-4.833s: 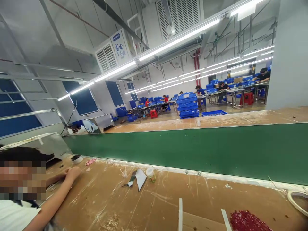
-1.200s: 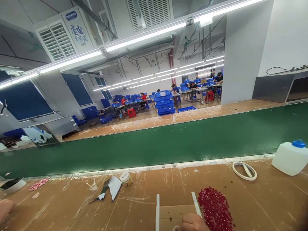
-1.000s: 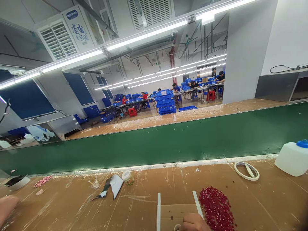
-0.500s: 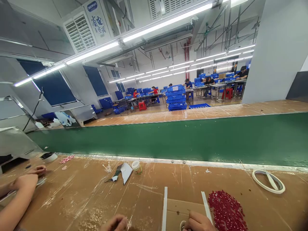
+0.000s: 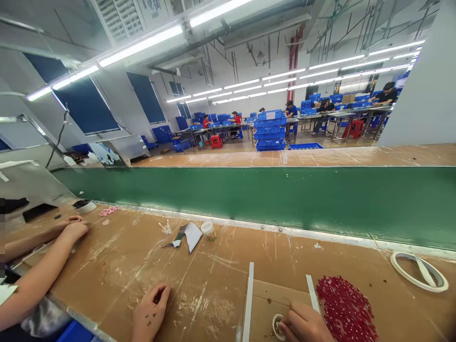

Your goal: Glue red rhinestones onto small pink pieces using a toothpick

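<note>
White tube lights [image 5: 140, 45] glow brightly overhead, leaving glare streaks on the brown surface [image 5: 117, 266] and a soft sheen on the green panel [image 5: 249, 194]; wide-angle distortion stretches the edges, and the upper-left vent [image 5: 116, 19] looks blurred.

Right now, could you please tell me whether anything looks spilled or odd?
Red pieces lie loose beside the right hand, no container showing, so they resemble a spill. Dark flecks also dot the left hand.

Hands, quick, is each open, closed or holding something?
Left hand: fingers curled; holding cannot be told.
Right hand: fingers bent at white ring; grip unclear.
</note>
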Demonstrator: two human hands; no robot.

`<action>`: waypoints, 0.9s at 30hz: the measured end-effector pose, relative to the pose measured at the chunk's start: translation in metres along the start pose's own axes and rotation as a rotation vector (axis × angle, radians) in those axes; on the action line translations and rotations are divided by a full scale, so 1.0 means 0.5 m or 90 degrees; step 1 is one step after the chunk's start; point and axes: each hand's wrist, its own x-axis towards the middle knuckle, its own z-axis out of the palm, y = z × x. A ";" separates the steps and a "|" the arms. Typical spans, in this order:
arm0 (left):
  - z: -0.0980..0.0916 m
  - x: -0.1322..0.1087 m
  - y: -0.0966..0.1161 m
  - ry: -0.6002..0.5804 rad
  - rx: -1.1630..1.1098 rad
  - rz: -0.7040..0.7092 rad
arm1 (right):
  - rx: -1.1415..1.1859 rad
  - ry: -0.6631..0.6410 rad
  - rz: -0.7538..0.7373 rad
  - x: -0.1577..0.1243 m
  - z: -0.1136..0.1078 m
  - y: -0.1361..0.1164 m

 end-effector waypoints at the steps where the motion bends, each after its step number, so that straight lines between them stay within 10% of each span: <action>1: 0.000 0.000 0.001 0.009 0.007 0.012 | 0.009 0.006 0.006 0.009 -0.013 -0.011; 13: 0.010 0.000 -0.026 -0.019 0.007 -0.046 | 0.036 -0.112 0.069 0.044 -0.068 -0.048; 27: 0.028 -0.006 -0.056 -0.025 0.024 0.015 | 0.156 -0.028 -0.021 0.054 -0.063 -0.034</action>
